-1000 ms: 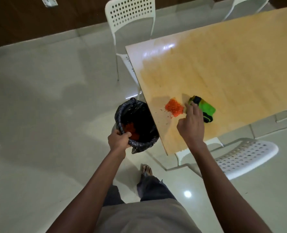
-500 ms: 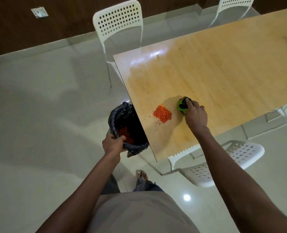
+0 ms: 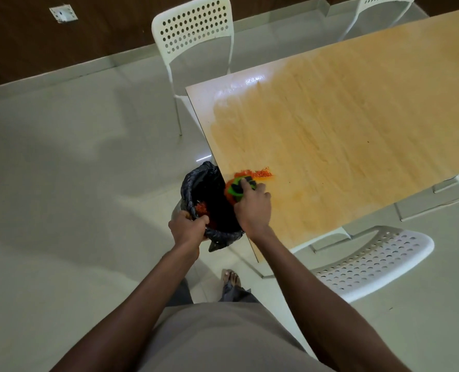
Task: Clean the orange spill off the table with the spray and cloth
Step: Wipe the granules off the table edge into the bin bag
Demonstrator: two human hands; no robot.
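Since half a second ago, I am sweeping the orange spill [image 3: 255,174] to the table [image 3: 343,124] edge; my left hand [image 3: 188,226] is gripping the black bin [image 3: 209,194] rim below to catch it, while my right hand [image 3: 252,208] is pressing the green cloth [image 3: 236,187].

No readable text, label, brand, number or sign appears anywhere

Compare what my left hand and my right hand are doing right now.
The left hand is off the table, gripping the rim of the black-lined bin beside the table edge; the right hand is on the tabletop, pressing the green cloth at that edge. The left holds steady; the right pushes the orange spill binward. Both are closed on something.
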